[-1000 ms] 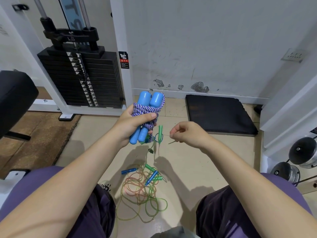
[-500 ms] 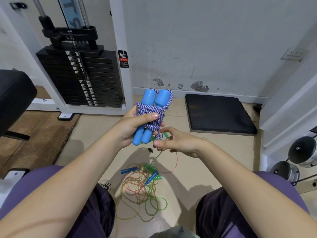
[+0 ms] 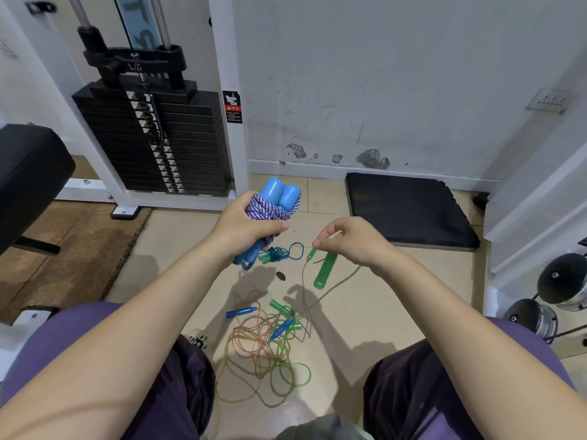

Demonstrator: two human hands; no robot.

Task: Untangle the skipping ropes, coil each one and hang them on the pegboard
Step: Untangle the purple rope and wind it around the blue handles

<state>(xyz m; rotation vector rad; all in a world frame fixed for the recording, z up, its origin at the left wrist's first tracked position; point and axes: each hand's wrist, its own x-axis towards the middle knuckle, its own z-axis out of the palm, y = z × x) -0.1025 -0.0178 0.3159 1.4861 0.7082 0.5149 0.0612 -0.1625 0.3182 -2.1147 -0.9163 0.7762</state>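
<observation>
- Left hand (image 3: 244, 230) is gripping the coiled rope (image 3: 270, 211) tight so it's not unwinding.
- Right fingers (image 3: 320, 244) are pinching the green handle (image 3: 324, 270), lifting it clear of the tangle (image 3: 266, 347).

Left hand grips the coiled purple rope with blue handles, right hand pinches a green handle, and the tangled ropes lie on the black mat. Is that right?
Not quite. The head view shows the tangled ropes on the bare tiled floor between the person's knees, not on the black mat. The rest holds: the left hand grips the coiled purple rope, and the right hand pinches the green handle.
</observation>
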